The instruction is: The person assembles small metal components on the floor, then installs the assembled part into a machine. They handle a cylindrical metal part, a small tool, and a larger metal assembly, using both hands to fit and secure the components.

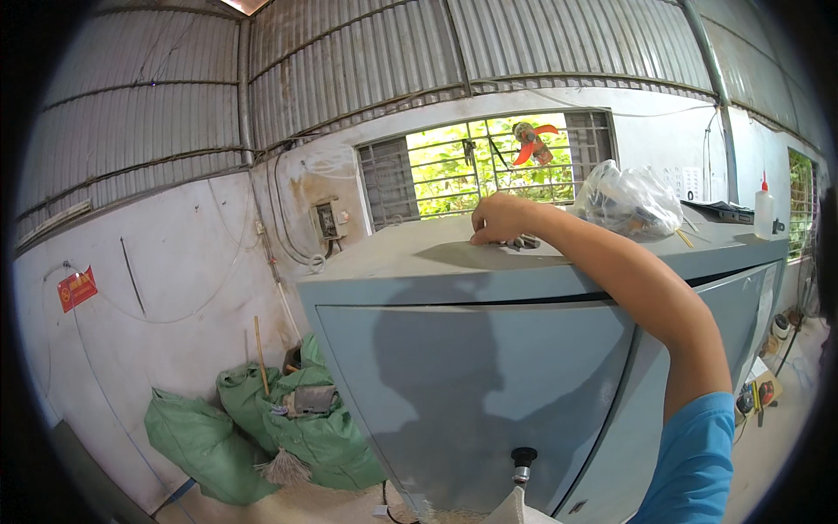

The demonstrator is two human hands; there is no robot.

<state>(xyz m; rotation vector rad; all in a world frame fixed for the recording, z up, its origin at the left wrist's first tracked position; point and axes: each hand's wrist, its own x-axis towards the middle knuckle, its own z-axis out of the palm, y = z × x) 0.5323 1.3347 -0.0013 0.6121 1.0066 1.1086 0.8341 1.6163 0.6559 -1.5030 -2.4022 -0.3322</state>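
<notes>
Right hand [502, 218] curls, fingers bent, over small dark metal bits [524, 242] atop the grey cabinet [454, 367], grip unclear — best pinch carefully, clear of the plastic bag [628, 203].

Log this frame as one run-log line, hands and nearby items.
right hand: fingers curled on small dark metal parts, atop grey cabinet | left hand: out of view | clear plastic bag: beside the arm

Three green sacks [288, 428], one cabinet [489, 367]
</notes>
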